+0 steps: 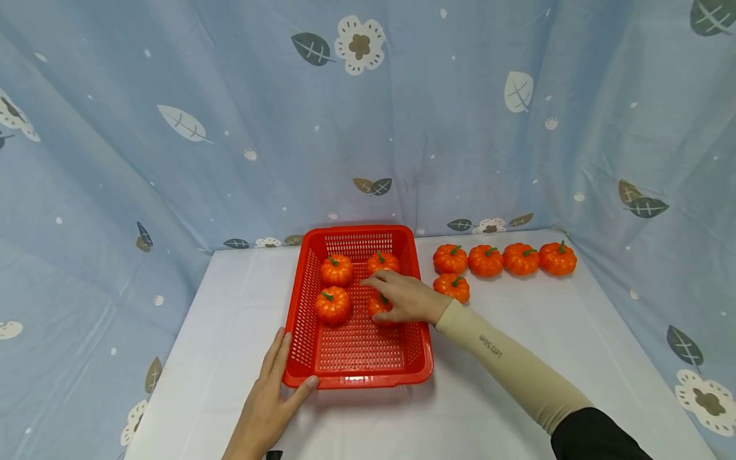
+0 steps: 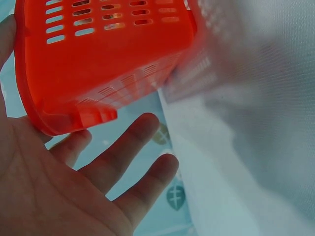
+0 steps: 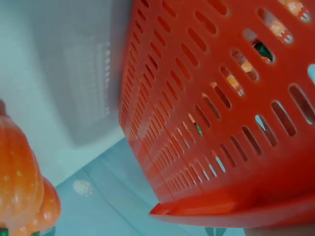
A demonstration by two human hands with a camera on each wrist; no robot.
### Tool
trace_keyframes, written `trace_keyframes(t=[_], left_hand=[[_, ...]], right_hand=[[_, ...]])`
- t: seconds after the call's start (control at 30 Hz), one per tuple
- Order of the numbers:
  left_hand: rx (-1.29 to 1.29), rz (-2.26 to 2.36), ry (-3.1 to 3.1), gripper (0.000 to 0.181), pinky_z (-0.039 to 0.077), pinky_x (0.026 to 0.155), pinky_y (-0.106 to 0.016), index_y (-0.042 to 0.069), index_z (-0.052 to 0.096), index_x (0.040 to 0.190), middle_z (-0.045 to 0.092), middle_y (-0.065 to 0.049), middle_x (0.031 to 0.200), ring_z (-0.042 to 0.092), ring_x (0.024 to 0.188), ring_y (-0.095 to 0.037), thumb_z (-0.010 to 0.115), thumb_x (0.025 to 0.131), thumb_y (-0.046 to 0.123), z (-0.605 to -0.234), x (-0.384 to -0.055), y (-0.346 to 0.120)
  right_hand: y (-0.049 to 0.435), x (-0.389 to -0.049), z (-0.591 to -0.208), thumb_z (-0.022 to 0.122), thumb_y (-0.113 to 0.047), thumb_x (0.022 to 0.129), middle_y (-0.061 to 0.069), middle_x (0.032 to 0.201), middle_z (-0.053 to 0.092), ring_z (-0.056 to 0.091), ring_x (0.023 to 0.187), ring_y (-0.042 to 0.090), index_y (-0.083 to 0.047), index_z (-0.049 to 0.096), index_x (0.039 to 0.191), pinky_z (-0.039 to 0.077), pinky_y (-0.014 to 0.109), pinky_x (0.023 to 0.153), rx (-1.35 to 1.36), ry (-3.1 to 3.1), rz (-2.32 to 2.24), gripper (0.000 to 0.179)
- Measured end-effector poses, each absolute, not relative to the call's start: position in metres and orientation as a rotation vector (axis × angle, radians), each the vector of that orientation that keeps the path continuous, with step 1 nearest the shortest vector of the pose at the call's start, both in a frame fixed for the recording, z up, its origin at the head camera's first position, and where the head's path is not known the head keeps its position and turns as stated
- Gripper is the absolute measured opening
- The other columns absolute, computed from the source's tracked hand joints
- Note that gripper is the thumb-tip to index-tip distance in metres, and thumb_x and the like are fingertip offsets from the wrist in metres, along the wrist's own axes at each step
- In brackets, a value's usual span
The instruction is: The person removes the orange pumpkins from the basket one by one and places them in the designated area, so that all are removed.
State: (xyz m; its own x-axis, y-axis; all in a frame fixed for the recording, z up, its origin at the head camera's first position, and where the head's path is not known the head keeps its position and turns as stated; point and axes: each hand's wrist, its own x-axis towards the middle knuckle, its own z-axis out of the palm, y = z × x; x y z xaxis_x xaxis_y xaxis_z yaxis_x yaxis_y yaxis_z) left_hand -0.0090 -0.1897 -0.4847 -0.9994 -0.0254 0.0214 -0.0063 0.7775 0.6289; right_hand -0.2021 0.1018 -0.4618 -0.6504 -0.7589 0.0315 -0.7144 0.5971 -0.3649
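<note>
A red plastic basket with slotted walls stands on the table with small orange toy pumpkins inside. My left hand rests at its near left corner, thumb on the front rim and fingers stretched along the left side. In the left wrist view those fingers spread straight below the rim. My right hand reaches over the right wall and holds a pumpkin between thumb and fingers, partly covering it. Behind that hand sits another pumpkin; two more pumpkins lie along the basket's left side.
To the right of the basket, several pumpkins form a row at the back of the white table. One further pumpkin lies before the row's left end, close to my right forearm. A blue patterned curtain hangs behind and at both sides.
</note>
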Motion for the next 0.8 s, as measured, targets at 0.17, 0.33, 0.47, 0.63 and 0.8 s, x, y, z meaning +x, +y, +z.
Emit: trace_keyframes(t=[0.17,0.33,0.47,0.63,0.8], left_hand=[[0.031,-1.031,-2.935,0.095,0.039,0.105,-0.066,0.033,0.010,0.164,0.005,0.011,0.169,0.029,0.149,-0.031,0.065,0.092,0.062,-0.4854,-0.0094,-0.1899],[0.034,-1.024,-2.935,0.096,0.039,0.105,-0.066,0.034,0.010,0.164,0.006,0.011,0.169,0.030,0.149,-0.031,0.065,0.091,0.062,-0.4857,-0.0093,-0.1898],[0.036,-1.026,-2.934,0.096,0.039,0.105,-0.066,0.033,0.010,0.164,0.005,0.013,0.169,0.030,0.148,-0.031,0.066,0.091,0.061,-0.4850,-0.0092,-0.1897],[0.031,-1.025,-2.931,0.095,0.040,0.105,-0.066,0.034,0.011,0.164,0.006,0.012,0.169,0.031,0.148,-0.031,0.068,0.092,0.059,-0.4843,-0.0090,-0.1896],[0.009,-1.030,-2.916,0.094,0.039,0.105,-0.066,0.033,0.013,0.164,0.007,0.013,0.169,0.031,0.148,-0.030,0.069,0.092,0.057,-0.4843,-0.0089,-0.1904]], right_hand=[[0.0996,-0.2016,-0.4617,0.083,-0.043,0.084,0.005,0.142,0.051,0.053,0.124,0.019,-0.018,0.054,0.145,0.056,0.040,0.091,-1.232,2.699,-0.489,0.072],[0.0984,-0.2012,-0.4640,0.084,-0.045,0.083,0.004,0.139,0.052,0.054,0.123,0.020,-0.019,0.055,0.144,0.055,0.041,0.092,-1.214,2.715,-0.418,0.072],[0.0973,-0.2011,-0.4649,0.084,-0.046,0.082,0.005,0.138,0.054,0.056,0.122,0.021,-0.020,0.055,0.144,0.055,0.041,0.095,-1.196,2.718,-0.360,0.073],[0.0967,-0.2001,-0.4647,0.083,-0.047,0.082,0.007,0.137,0.055,0.057,0.122,0.023,-0.019,0.058,0.141,0.054,0.042,0.097,-1.207,2.725,-0.276,0.070],[0.0968,-0.1986,-0.4633,0.084,-0.049,0.080,0.007,0.136,0.056,0.057,0.122,0.024,-0.019,0.059,0.139,0.054,0.041,0.096,-1.235,2.727,-0.197,0.070]])
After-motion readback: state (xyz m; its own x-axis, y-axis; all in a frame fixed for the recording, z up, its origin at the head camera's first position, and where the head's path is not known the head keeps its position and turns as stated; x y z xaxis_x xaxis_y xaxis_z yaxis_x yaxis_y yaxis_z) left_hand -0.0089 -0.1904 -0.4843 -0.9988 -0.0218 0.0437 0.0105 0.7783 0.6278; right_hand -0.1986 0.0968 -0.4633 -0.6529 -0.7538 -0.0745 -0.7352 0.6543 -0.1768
